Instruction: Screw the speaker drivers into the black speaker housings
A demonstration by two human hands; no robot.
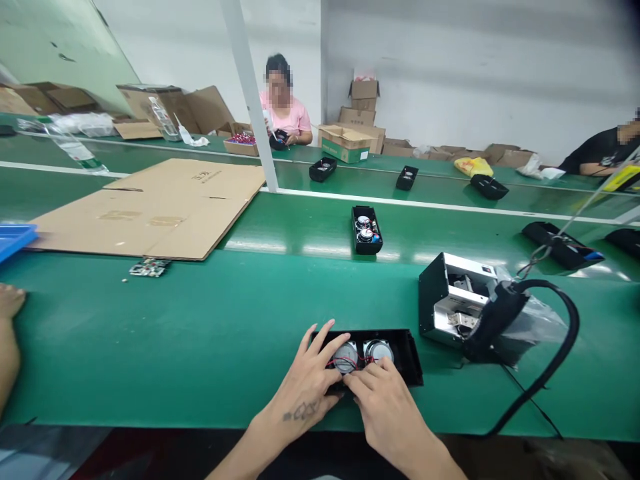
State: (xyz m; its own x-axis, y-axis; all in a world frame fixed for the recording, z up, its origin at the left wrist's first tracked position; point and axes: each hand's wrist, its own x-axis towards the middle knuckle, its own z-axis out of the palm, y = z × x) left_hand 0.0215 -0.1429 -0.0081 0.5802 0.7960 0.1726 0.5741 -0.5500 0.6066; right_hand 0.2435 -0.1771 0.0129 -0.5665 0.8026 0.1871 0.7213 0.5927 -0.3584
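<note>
In the head view, our left hand (310, 373) spreads its fingers over the left of two speakers (383, 350) in a black case (410, 360), lying on the green bench (175, 360) in front of us, while our right hand (385, 393) bends its fingers inward at the near edge; whether either pinches anything, we cannot tell. Beyond, the flattened cardboard (165, 207) and a green-sided carton (345, 145) bear print too small for us to read.
</note>
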